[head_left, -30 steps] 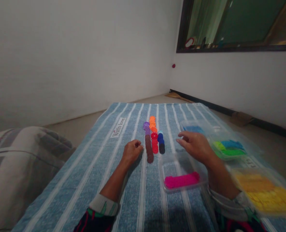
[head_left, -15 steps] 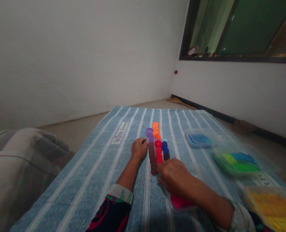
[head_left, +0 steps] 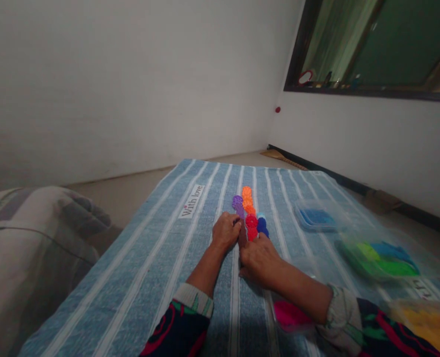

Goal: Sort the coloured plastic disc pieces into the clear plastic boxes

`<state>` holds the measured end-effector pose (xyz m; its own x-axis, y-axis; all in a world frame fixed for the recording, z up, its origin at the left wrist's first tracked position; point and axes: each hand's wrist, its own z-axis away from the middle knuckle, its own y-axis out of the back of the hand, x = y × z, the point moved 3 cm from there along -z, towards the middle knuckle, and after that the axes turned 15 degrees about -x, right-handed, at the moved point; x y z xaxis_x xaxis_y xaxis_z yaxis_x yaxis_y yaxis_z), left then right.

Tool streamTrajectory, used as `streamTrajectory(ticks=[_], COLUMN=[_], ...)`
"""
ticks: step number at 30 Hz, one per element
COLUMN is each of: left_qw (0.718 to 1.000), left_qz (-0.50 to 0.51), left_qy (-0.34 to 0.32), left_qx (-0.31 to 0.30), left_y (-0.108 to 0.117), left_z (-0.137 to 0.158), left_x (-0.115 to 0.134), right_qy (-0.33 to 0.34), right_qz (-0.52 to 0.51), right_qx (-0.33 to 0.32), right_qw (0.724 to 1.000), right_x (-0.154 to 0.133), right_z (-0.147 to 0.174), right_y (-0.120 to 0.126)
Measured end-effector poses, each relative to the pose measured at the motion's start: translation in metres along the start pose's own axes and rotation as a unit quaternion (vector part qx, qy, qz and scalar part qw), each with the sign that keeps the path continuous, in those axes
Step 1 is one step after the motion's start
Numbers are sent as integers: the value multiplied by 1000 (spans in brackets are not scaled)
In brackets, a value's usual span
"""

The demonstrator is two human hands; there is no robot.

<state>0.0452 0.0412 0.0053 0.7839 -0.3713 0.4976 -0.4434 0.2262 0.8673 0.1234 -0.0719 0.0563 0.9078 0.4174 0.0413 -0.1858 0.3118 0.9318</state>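
"What's closest?"

"At the lower right, a clear tub of yellow-orange pieces, cut off by the view's edge. Left of it, a transparent plastic box with a pink strip inside, partly hidden by the right forearm."

"And the right hand?"

"Palm down, fingers curled close together, over the near end of a brown strip. The forefinger is bent at the near end of a red strip. The fingertips are hidden, so I can't tell whether they pinch anything."

"The left hand?"

"Slightly farther off, at the brown strip's left side. Its fingers are folded in, thumb and forefinger nearly meeting by the strip's edge. Whether they're clamped on it, I can't tell."

"So the brown strip lies between the hands?"

"Yes, on the striped tablecloth, mostly covered. The red one is just right of it, then a dark blue strip."

"Past those?"

"A lidded box of green and blue pieces on the right, another box with blue ones beyond it. Centrally, a purple strip continues from the brown, and an orange strip reaches farthest."
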Motion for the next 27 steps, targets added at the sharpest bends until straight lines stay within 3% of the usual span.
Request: streamTrajectory(ticks=[27], left_qw=[998], left_qz=[-54], left_qy=[9], left_qx=[-8], left_y=[-1], left_z=[5], left_x=[11], right_qy=[-12], right_qz=[-20], right_qx=[-39], right_qw=[999], right_x=[12], right_z=[-10], right_y=[-4])
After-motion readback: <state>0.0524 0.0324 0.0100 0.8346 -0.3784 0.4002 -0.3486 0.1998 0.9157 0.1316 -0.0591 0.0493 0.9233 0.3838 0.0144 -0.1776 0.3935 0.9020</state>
